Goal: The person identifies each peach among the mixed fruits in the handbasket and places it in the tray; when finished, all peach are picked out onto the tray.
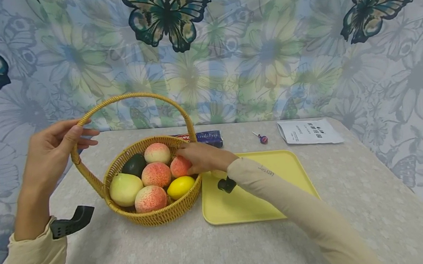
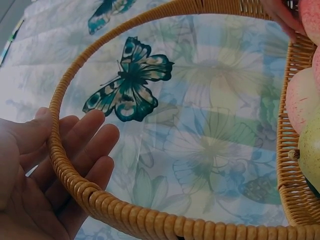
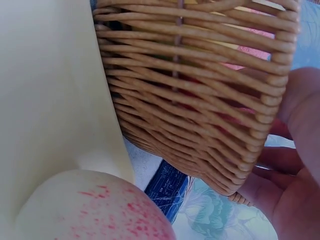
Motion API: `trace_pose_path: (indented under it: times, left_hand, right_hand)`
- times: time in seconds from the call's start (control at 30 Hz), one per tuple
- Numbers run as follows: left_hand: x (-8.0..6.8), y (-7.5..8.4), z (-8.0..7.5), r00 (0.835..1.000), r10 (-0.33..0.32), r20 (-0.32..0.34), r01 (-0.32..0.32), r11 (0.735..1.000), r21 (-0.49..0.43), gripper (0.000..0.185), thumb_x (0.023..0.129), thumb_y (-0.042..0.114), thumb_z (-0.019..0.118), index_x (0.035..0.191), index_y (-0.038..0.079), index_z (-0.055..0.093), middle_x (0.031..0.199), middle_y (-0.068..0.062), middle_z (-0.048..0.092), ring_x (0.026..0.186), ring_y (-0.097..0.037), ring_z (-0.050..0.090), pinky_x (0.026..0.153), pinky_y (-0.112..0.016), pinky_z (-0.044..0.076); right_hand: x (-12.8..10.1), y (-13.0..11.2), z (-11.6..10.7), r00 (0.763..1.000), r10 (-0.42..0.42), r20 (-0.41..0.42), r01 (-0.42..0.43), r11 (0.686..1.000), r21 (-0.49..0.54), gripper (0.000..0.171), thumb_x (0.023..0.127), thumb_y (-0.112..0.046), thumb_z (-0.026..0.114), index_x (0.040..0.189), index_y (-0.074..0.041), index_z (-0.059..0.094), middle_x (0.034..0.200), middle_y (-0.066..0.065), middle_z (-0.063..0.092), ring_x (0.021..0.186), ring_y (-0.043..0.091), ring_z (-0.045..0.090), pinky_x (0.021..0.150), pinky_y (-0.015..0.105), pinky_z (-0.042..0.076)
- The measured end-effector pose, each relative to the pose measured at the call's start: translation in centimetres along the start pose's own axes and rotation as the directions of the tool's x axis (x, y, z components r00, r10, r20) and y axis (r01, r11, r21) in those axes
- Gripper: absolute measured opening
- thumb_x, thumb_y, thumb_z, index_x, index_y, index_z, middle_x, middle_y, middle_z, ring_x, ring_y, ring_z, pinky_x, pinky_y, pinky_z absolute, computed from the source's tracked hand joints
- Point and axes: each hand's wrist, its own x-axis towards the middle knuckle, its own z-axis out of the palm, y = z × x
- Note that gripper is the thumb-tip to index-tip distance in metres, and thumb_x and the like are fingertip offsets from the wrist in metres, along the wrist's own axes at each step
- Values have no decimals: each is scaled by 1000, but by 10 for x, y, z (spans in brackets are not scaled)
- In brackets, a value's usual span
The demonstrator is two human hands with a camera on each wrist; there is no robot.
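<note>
A wicker basket with a tall arched handle stands left of centre. In the head view, my left hand holds the left side of that handle between thumb and fingers. Over the basket's right rim, my right hand grips a peach with thumb and fingers. Around it in the basket lie several other peaches, a yellow lemon, a green pear and a dark green avocado. Another peach rests on the yellow tray, mostly hidden under my right wrist in the head view.
The yellow tray lies right of the basket, partly under my right forearm. Behind the basket is a blue packet. Farther right are a lollipop and a white printed packet. A butterfly-patterned curtain hangs behind the table.
</note>
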Motion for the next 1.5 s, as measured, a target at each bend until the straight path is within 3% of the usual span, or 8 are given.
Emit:
trace_pose_path:
  times: [0.2,0.4,0.7,0.97,1.23,1.5]
  left_hand:
    - [0,0,0,1000,0,7,0,1000,-9,32,100,19,52,127,5,60,95,15,70,78,-1,68,63,-12,50]
    - [3,-1,0,1000,-4,8,4,1000,-10,33,100,20,51,128,4,59,95,16,70,78,-1,68,64,-11,50]
    - [6,-3,1,1000,-11,2,11,1000,5,32,100,19,51,127,4,60,94,19,69,76,0,67,61,-12,49]
    - [7,-2,0,1000,-11,5,11,1000,3,33,100,20,51,128,4,59,94,18,69,76,1,67,62,-12,49]
    - [7,-3,-1,1000,-12,9,12,1000,8,33,100,21,51,129,6,60,95,16,69,77,1,67,60,-13,49]
    - [8,-4,-1,1000,-13,8,13,1000,-2,33,100,19,52,128,6,60,94,17,69,76,0,67,64,-11,49]
  right_hand:
    - [-4,0,-3,1000,-15,20,14,999,30,49,87,-35,71,126,-11,53,111,3,60,90,14,58,79,26,48]
    - [-9,0,-7,1000,-3,25,0,992,129,55,88,-36,69,133,-18,44,127,7,44,94,18,55,84,29,48]
    - [-13,1,-13,1000,-7,23,1,965,261,57,88,-33,70,136,-16,42,134,7,44,112,17,51,97,31,44]
    - [-18,1,-16,998,-35,-45,49,935,352,61,89,-29,68,139,-10,38,138,5,49,118,15,53,96,27,44]
    - [-25,5,-18,992,-8,-124,60,905,420,71,86,-33,69,144,-8,37,141,5,48,119,14,53,94,24,46]
    - [-35,4,-18,984,6,-179,90,847,524,56,85,-36,68,135,-17,51,131,-1,55,106,10,59,84,24,50]
